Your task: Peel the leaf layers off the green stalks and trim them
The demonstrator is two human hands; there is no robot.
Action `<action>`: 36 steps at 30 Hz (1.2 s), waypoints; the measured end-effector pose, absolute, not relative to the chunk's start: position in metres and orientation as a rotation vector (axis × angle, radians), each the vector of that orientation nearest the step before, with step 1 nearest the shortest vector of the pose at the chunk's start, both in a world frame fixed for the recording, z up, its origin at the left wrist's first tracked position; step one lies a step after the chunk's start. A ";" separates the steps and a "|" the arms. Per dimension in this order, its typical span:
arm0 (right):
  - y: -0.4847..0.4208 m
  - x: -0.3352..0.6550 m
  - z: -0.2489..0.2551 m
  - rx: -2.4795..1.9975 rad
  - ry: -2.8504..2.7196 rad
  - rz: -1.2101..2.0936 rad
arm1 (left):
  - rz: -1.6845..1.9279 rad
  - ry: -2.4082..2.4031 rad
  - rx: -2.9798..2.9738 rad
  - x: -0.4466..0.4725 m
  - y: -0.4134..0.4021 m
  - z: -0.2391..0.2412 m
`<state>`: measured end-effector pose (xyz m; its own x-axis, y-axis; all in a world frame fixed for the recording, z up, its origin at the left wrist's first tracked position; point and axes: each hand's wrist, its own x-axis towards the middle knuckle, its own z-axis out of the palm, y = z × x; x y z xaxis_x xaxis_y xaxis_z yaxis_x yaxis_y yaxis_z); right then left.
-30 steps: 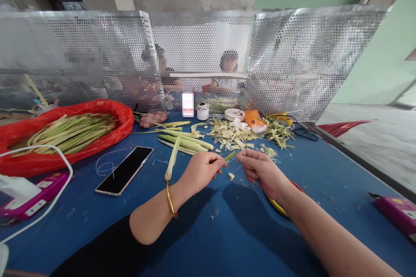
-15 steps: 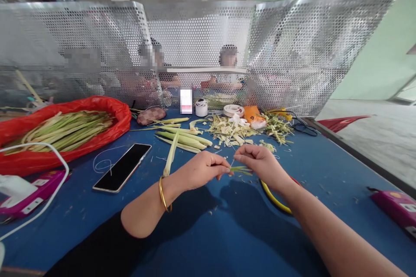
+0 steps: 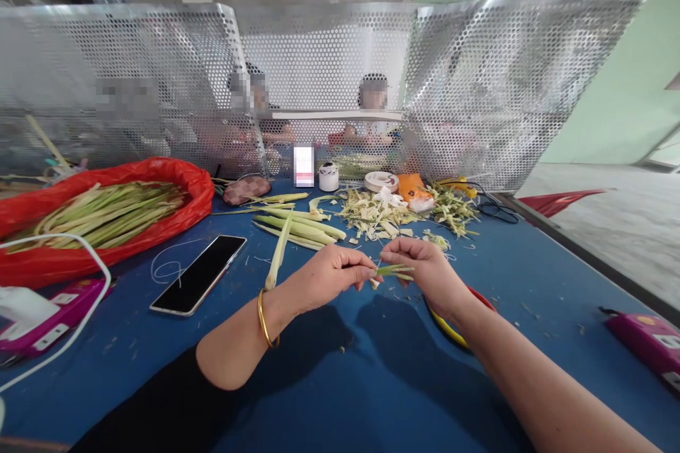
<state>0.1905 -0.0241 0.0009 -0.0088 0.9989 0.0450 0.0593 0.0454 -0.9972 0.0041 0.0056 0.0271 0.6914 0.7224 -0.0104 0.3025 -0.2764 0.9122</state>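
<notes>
My left hand (image 3: 340,272), a gold bangle at its wrist, pinches a small bundle of green leaf strips (image 3: 396,270) between thumb and fingertips. Close on its right, my right hand (image 3: 419,262) has thumb and fingers pressed together on a thin white thread (image 3: 379,263), which runs to the bundle. The free ends of the strips point right, in front of the right fingers. Behind the hands lie pale green leaf stalks (image 3: 302,228) and a heap of cut leaf scraps (image 3: 377,212). Beneath the right forearm is a yellow and red ring (image 3: 451,331), partly covered.
A red bag (image 3: 199,184) of long leaves stands at the left, near a black phone (image 3: 205,272) and a purple power strip (image 3: 79,304). Another purple strip (image 3: 645,347) is at the right edge. A perforated metal screen (image 3: 329,49) closes the back; people sit behind it.
The right hand has shifted slightly left and turned, its fingers now nearer the bundle. The strips' free ends show more fully and tilt upward a little. The left hand stays almost in place.
</notes>
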 end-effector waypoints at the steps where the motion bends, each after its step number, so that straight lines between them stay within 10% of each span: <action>1: -0.024 0.190 0.000 -1.220 -1.291 1.135 | 0.523 0.802 1.858 0.004 0.006 0.026; 17: -0.043 0.179 -0.010 -1.210 -2.136 -0.322 | 0.715 1.114 2.403 0.009 0.008 0.010; 29: -0.022 0.192 -0.006 -1.296 -1.635 1.021 | 0.523 0.802 2.130 0.002 0.009 0.026; 36: -0.034 0.176 -0.015 -1.306 -1.898 0.519 | 0.852 1.113 2.163 0.007 0.012 0.015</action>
<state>0.1758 -0.0340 -0.0152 -0.1882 0.9149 0.3572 0.6058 0.3944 -0.6909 0.0068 0.0121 0.0152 0.4540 0.8456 0.2809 0.4920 -0.5007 0.7122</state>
